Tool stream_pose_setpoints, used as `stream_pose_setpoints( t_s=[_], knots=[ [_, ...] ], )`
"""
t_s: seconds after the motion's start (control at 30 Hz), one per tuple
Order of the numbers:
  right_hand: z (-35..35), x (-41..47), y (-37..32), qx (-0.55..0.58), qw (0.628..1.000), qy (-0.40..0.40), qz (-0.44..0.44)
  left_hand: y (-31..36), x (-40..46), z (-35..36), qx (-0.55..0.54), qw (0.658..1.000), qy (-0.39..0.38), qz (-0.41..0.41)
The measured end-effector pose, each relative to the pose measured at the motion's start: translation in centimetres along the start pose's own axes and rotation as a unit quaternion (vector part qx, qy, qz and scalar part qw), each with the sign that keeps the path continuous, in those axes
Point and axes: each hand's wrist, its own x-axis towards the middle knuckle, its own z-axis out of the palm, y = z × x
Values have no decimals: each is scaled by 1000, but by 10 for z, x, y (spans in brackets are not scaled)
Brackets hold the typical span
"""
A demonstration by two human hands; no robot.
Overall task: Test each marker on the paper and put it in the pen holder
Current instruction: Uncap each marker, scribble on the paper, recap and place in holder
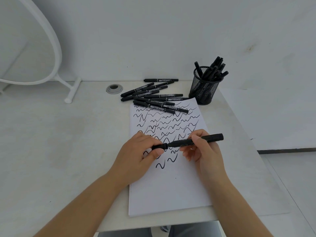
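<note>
A: Several things sat on the white desk [71,151], biggest first: the sheet of paper [171,194], its upper half crowded with black squiggles, then the black mesh pen holder [203,89] at the far right corner, already bristling with markers.

B: And the untested ones?

A: A loose pile of black twin markers [153,98] lay at the paper's far edge, a few overlapping it, just left of the holder.

B: What were the hands doing?

A: The right hand [203,151] pinched the barrel of one marker [196,140], held level above the paper. The left hand [142,151] pinched its cap [159,146] between thumb and fingers. Cap and barrel met end to end; I couldn't tell whether the cap was seated or partly off, and no tip was visible.

B: So which step was it?

A: Uncapping or recapping, I'd judge. Fresh squiggles lay just below the hands, so recapping after a test looked likelier, but the picture alone didn't settle it.

B: And next?

A: If capped, the right hand would need to carry the marker up and right, tilt it upright and drop it into a gap among those already standing in the holder. If not, the cap had to come off and the tip go down on bare paper lower on the sheet.
</note>
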Motion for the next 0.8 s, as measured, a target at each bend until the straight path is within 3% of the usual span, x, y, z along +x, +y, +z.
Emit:
stream_pose_setpoints(
  t_s=[0.2,0.8],
  knots=[
    [2,-4,-2,-78,996,-19,-30,0,0,1,6,1000,-13,-2],
    [3,-10,-1,-85,992,-57,-71,0,-2,1,19,999,-40,24]
  ],
)
